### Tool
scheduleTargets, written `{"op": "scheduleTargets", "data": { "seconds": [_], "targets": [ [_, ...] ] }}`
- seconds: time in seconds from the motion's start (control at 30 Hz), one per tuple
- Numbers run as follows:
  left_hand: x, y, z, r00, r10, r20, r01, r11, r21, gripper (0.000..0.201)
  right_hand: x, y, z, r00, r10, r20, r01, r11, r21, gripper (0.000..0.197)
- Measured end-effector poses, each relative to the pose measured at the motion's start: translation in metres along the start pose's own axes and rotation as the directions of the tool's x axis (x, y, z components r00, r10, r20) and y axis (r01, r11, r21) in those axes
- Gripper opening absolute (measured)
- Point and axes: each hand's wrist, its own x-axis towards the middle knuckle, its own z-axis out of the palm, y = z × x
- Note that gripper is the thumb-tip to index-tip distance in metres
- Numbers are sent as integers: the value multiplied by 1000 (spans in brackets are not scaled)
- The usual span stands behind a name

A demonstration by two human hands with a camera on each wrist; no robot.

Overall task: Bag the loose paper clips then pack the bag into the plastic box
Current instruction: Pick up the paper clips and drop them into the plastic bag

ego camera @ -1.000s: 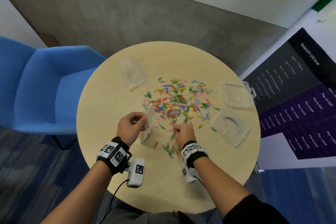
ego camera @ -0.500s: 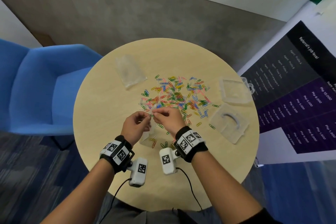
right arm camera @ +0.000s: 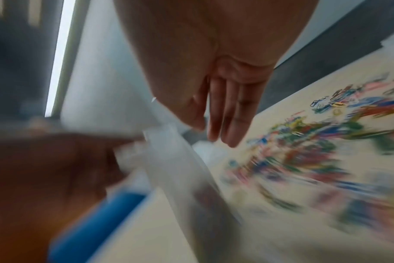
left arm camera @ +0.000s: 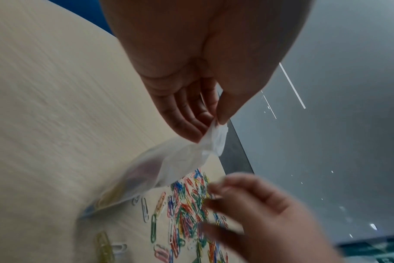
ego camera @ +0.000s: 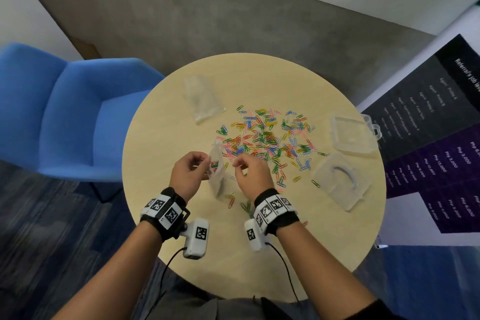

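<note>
My left hand [ego camera: 207,163] pinches the top edge of a small clear bag [ego camera: 217,176] and holds it upright above the round table [ego camera: 259,78]. A few coloured clips lie inside the bag. The left wrist view shows thumb and fingers [left arm camera: 215,122] pinching the bag [left arm camera: 169,169] at its rim. My right hand [ego camera: 237,167] hovers just right of the bag's mouth, fingers relaxed, holding nothing I can see. The loose paper clips [ego camera: 267,138] spread across the table's middle, and some lie near my wrists. The right wrist view is blurred, with fingers [right arm camera: 223,124] straight above the bag [right arm camera: 187,169].
Two clear plastic box halves lie at the table's right, one far [ego camera: 350,138] and one near [ego camera: 340,184]. Spare clear bags [ego camera: 204,99] lie at the far left of the table. A blue armchair [ego camera: 78,112] stands on the left, and a dark poster [ego camera: 428,138] on the right.
My right hand rose from the clips near the table's front to the bag's mouth, then drew back a little to the right. My left hand kept its hold on the bag.
</note>
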Motion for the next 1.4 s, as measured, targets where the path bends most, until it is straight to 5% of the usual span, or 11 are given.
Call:
{"op": "scheduleTargets", "data": {
  "seconds": [0.03,0.1,0.2,0.5,0.6,0.83,1.07,1.13,1.23,1.33,1.4],
  "targets": [
    [0,0,-3,1000,-2,-14,2,1000,-4,8,-10,8,9,984,-65,167,90,985,-148,21],
    [0,1,-6,1000,1,-26,-1,1000,-10,8,-31,23,31,848,-189,494,388,858,-337,43],
    [-1,0,-7,1000,3,-24,-3,1000,-14,8,-58,50,48,666,-159,729,612,675,-412,59],
    [-3,-2,-5,1000,-14,-8,14,1000,-5,7,-61,110,6,851,104,515,312,689,-654,99],
    [-2,-3,1,1000,-12,10,12,1000,14,7,-58,119,5,859,136,493,244,738,-629,105],
    [-2,-3,9,1000,-8,17,7,1000,22,7,-77,106,13,886,6,464,241,849,-470,56],
    [-5,-2,14,999,11,44,-14,997,77,10,-64,104,20,907,-96,410,297,836,-461,26],
    [-4,-1,16,998,14,58,-20,995,98,12,-54,102,13,947,-27,322,173,883,-436,25],
    [-5,2,19,997,25,76,-32,995,95,11,-40,98,1,962,273,1,-270,954,-127,15],
    [-5,2,20,996,27,80,-34,995,93,11,-29,93,-13,803,596,25,-552,727,408,12],
    [-7,0,23,996,23,90,-31,995,90,10,-22,79,-23,718,626,304,-553,248,795,17]
  ]
}}
